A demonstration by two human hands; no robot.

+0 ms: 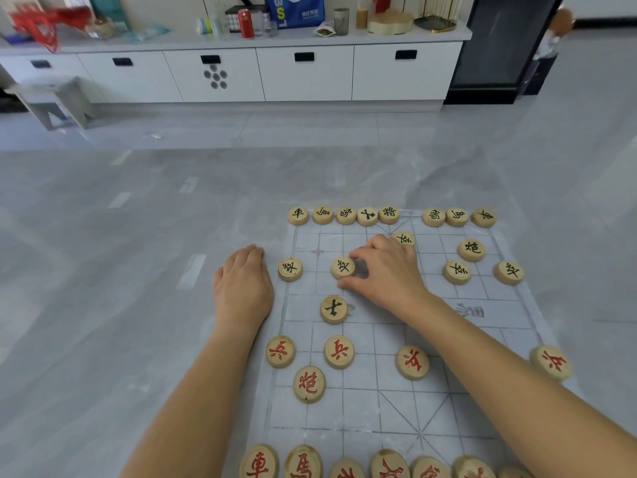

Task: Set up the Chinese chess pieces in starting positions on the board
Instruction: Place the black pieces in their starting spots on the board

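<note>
On the left we have grey floor spreading wide, and it runs past the board's far edge to the white cabinets. Our left hand lies palm down on that floor, just beside the left edge of the board, fingers straight and together, holding nothing. Our right hand reaches over the far half of the board, its thumb and forefinger curled to pinch a green soldier piece that sits on the grid. The board is a thin, pale, slightly wrinkled sheet with printed lines. The pieces are flat round wooden discs with carved characters. A green row lines the far edge and a red row the near edge.
</note>
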